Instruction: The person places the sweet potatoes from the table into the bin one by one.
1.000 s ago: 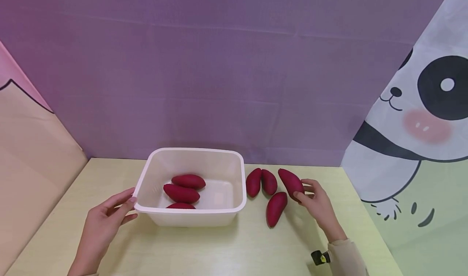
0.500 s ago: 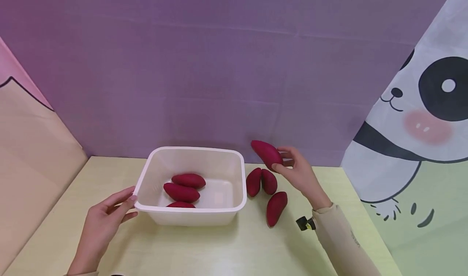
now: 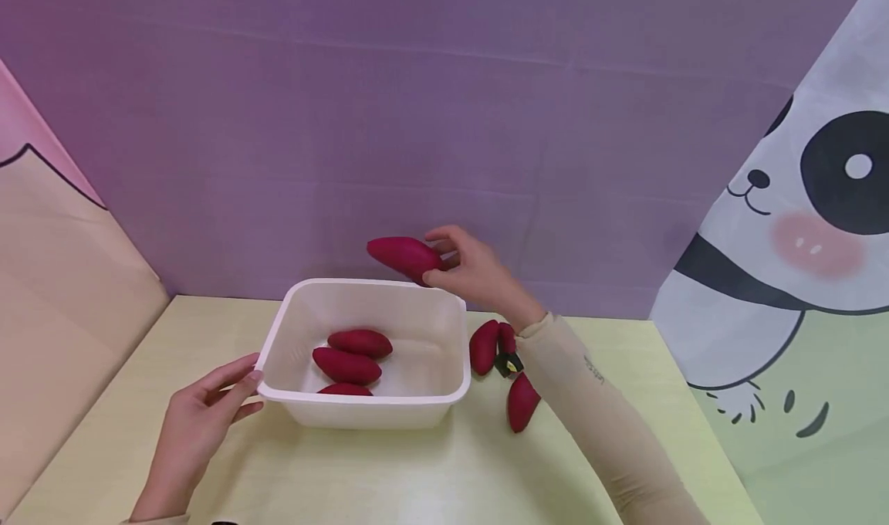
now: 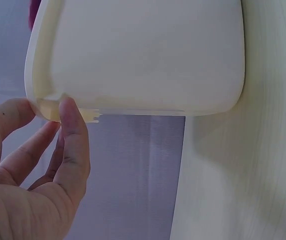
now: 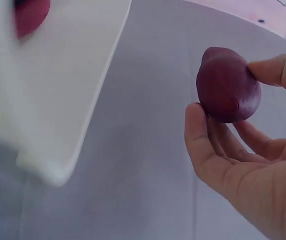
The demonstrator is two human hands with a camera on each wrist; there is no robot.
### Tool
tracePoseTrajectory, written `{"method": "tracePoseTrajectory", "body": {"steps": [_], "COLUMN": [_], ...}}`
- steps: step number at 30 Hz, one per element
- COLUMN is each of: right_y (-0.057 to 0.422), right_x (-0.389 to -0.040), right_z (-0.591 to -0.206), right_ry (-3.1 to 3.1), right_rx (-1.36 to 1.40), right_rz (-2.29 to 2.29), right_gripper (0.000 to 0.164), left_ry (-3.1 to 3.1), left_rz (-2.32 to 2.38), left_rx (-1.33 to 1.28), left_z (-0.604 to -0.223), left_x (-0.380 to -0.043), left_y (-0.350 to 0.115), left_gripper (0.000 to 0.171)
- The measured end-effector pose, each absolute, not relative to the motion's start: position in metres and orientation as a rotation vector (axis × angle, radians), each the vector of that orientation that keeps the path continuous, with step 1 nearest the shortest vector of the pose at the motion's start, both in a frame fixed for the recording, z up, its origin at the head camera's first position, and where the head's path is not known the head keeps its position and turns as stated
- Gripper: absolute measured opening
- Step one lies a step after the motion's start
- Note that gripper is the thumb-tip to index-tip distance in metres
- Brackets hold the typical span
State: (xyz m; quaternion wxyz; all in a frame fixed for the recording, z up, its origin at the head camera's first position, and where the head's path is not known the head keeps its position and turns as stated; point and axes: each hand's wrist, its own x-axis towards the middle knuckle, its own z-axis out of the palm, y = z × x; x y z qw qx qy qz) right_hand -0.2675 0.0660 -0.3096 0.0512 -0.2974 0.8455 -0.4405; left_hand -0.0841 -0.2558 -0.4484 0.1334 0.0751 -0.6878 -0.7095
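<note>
- The left hand [image 3: 201, 425] rests on the table [image 3: 389, 479] at the left end of the tub [image 3: 364, 397]. Its fingers are nearly straight and loose, gripping nothing.
- In the left wrist view the fingertips [image 4: 70, 112] touch the tub's rim at its near-left corner; the thumb lies just beside them, under the lip. Whether it touches the wall I cannot tell.
- The tub [image 4: 143, 55] is white plastic, rectangular and open-topped, standing flat on the table just right of the left hand.
- Three potatoes in the tub [image 3: 350, 364] lie in its left half, near the left hand's fingertips but behind the wall. Two show whole, side by side and roughly parallel; the third is mostly hidden by the near rim.
- The held potato [image 3: 406, 256] is dark red, in the air above the tub's far right corner. It lies almost level, its free tip pointing left, away from the palm.
- The right hand [image 3: 472, 274] pinches that potato at its right end, thumb below and fingers curled over the top. The right wrist view shows the blunt end [image 5: 228, 86] seated between thumb and fingertips, the palm open behind it.
- Three loose potatoes [image 3: 484, 346] lie on the table right of the tub, below the right forearm: two close together by the tub's right wall, one nearer the person. The sleeve [image 3: 590, 409] crosses over them and hides part of each of the right two.
</note>
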Motion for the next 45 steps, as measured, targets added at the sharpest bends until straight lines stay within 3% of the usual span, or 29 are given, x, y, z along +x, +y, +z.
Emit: {"method": "tracePoseTrajectory", "body": {"steps": [13,27,34,45], "right_y": [-0.015,-0.041,-0.040,0.007], "right_x": [-0.281,-0.282,-0.277,-0.259], "right_z": [-0.349,-0.398,-0.389,-0.329], "right_ry": [2.452,2.467,2.504,2.596], "right_rx": [-1.029,-1.127,-1.114,-1.204], "right_rz": [-0.991,-0.614,-0.616,-0.867], "right_gripper": [0.047,0.043,0.047,0.045], "left_ry": [-2.002,-1.970,-1.980,-1.975], "left_rz": [-2.055,-2.071,-2.058,-2.059], "left_rx": [0.223,0.223,0.220,0.208], "left_z": [-0.449,-0.449,-0.450,-0.451], "left_x": [-0.085,-0.089,-0.088,-0.087], "left_y": [-0.255,-0.255,-0.256,-0.257], "left_gripper": [0.040,0.037,0.039,0.038]}}
